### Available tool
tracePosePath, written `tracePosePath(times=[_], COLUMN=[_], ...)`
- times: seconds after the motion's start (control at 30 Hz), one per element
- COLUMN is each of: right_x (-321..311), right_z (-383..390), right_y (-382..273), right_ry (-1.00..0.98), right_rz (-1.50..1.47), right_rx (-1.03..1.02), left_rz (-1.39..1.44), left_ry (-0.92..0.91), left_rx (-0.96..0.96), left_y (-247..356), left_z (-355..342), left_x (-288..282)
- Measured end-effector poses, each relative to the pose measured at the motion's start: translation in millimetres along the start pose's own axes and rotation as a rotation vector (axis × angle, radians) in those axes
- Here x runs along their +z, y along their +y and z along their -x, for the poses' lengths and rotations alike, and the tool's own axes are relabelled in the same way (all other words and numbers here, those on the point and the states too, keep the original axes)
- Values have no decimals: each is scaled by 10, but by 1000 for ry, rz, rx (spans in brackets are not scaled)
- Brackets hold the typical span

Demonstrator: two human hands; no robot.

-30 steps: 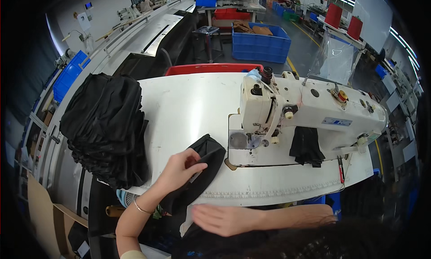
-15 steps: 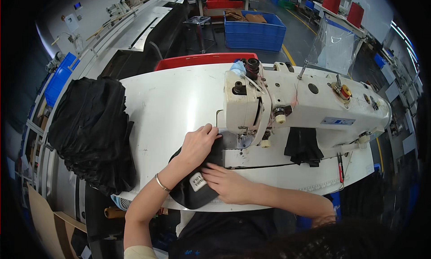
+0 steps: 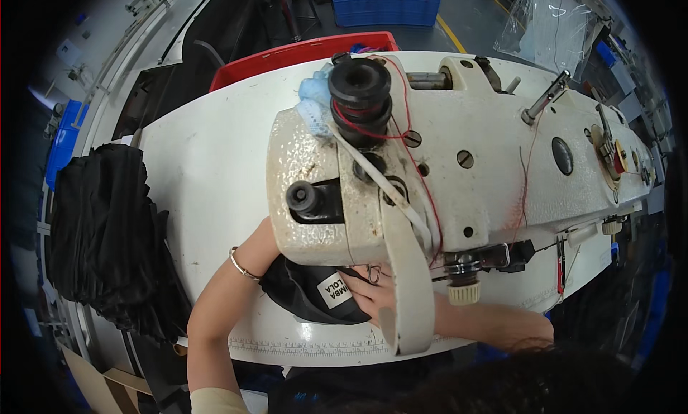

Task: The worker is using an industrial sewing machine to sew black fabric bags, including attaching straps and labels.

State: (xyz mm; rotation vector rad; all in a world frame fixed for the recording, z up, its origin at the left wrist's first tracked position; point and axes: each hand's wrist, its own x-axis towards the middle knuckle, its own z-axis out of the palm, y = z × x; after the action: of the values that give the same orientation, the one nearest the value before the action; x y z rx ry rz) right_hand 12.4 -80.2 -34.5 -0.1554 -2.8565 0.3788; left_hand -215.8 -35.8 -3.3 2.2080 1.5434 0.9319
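A white sewing machine (image 3: 494, 192) looms large, its head end covering much of the work. Below it lies a black fabric piece (image 3: 297, 288) with a white label (image 3: 334, 291) sewn or stuck on it. My left hand (image 3: 266, 239), with a bangle at the wrist, reaches in behind the machine head; its fingers are hidden there. My right hand (image 3: 378, 293) rests on the fabric just right of the label, fingers stretched out and lying flat. The needle area cannot be seen behind the head.
A thick stack of black fabric pieces (image 3: 107, 235) stands at the table's left. Beyond the white tabletop (image 3: 208, 156) is a red bin (image 3: 301, 55), with a blue crate (image 3: 387, 4) behind. Red-handled snips (image 3: 560, 270) lie at the right.
My view has moved much closer to the machine, whose head now hides my left hand. The fabric sits further under the machine head in view. My right hand remains beside the label.
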Motion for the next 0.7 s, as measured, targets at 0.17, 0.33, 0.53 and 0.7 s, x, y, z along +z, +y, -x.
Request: tracePosePath(times=[0.17, 0.33, 0.53, 0.7], right_x=[91, 42, -193, -790], right_z=[-4, 3, -20, 504], right_y=[-14, 35, -72, -20], right_ry=[111, -9, 124, 328], right_rz=[94, 43, -18, 13], right_rx=[-20, -81, 20, 409], left_rz=[16, 26, 44, 174], left_ry=[-15, -22, 21, 45], left_rx=[-17, -26, -99, -348], left_y=[-25, -50, -116, 89], left_z=[-53, -102, -71, 278], left_x=[-47, -64, -245, -712])
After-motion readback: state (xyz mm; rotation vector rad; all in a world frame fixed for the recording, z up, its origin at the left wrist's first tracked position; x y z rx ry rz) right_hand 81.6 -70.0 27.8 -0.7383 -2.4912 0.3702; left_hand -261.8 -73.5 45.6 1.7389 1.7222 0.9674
